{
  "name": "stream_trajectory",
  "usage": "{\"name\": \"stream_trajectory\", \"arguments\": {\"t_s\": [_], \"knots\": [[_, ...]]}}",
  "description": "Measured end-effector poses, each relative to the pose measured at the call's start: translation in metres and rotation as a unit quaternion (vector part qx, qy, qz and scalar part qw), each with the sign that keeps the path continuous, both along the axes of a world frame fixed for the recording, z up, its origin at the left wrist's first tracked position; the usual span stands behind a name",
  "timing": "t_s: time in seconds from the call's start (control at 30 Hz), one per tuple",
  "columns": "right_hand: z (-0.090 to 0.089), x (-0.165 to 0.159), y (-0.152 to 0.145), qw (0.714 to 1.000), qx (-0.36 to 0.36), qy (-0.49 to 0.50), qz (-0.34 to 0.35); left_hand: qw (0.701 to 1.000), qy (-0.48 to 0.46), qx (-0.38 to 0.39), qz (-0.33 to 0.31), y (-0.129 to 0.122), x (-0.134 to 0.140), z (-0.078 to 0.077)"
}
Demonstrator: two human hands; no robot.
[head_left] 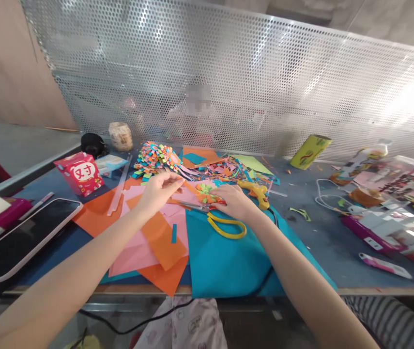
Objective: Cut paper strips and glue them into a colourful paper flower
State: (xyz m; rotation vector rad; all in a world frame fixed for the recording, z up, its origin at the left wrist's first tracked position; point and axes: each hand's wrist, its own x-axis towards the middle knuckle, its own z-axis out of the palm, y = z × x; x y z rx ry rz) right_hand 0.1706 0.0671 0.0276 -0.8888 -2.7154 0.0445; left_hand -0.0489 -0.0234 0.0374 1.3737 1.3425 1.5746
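My left hand (pixel 163 188) hovers over the orange and pink paper sheets (pixel 146 259), its thumb and fingers pinched together. What lies in the pinch is too small to make out; an orange edge shows beside the fingertips. My right hand (pixel 235 199) is closed at the edge of a small green and orange paper flower (pixel 205 190), its fingertips partly hidden. Under that hand lie yellow-handled scissors (pixel 231 234), blades pointing left between the hands. A blue paper sheet (pixel 224 269) spreads beneath them. Fringed paper flowers (pixel 152 160) are heaped behind my left hand.
A yellow glue gun (pixel 259 193) lies right of my right hand. Paper scraps (pixel 224 168) pile up behind. A phone (pixel 28 237) and red box (pixel 80 173) stand left; a green can (pixel 309 151) and purple power strip (pixel 372 237) right. A perforated metal panel (pixel 236 87) closes the back.
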Motion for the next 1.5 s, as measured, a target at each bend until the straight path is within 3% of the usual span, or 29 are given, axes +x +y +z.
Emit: {"name": "stream_trajectory", "arguments": {"t_s": [0.1,0.2,0.27,0.37,0.43,0.6,0.8,1.07,1.23,1.37,1.5], "knots": [[-0.003,-0.002,0.002,0.998,0.012,0.004,0.056,0.999,-0.035,-0.005,0.022,0.000,-0.001,0.003],[-0.002,-0.004,0.002,0.987,-0.047,0.149,0.026,0.995,-0.091,-0.004,0.042,-0.002,0.002,0.009],[-0.001,-0.004,0.003,0.936,-0.144,0.319,-0.035,0.991,-0.127,-0.001,0.044,-0.003,0.003,0.012],[-0.001,-0.003,0.005,0.777,-0.355,0.512,-0.087,0.984,-0.174,-0.005,0.039,-0.004,0.005,0.015],[-0.004,-0.003,0.006,0.706,-0.443,0.545,-0.092,0.978,-0.206,-0.017,0.038,-0.004,0.005,0.015],[-0.008,-0.005,0.007,0.663,-0.514,0.535,-0.099,0.963,-0.263,-0.038,0.036,-0.002,0.004,0.013],[-0.002,-0.001,0.001,0.592,-0.589,0.546,-0.070,0.970,-0.239,-0.028,0.036,-0.002,0.002,0.009],[-0.001,0.001,-0.001,0.591,-0.591,0.547,-0.046,0.971,-0.234,-0.040,0.028,-0.003,0.003,0.006],[0.005,-0.001,-0.009,0.595,-0.604,0.530,-0.016,0.974,-0.222,-0.009,0.041,0.000,0.003,0.007],[0.006,-0.004,-0.017,0.618,-0.600,0.508,0.006,0.976,-0.208,0.031,0.054,0.003,0.001,0.007],[0.005,-0.004,-0.023,0.657,-0.578,0.483,0.034,0.989,-0.131,0.048,0.044,0.001,0.005,0.004]]}}
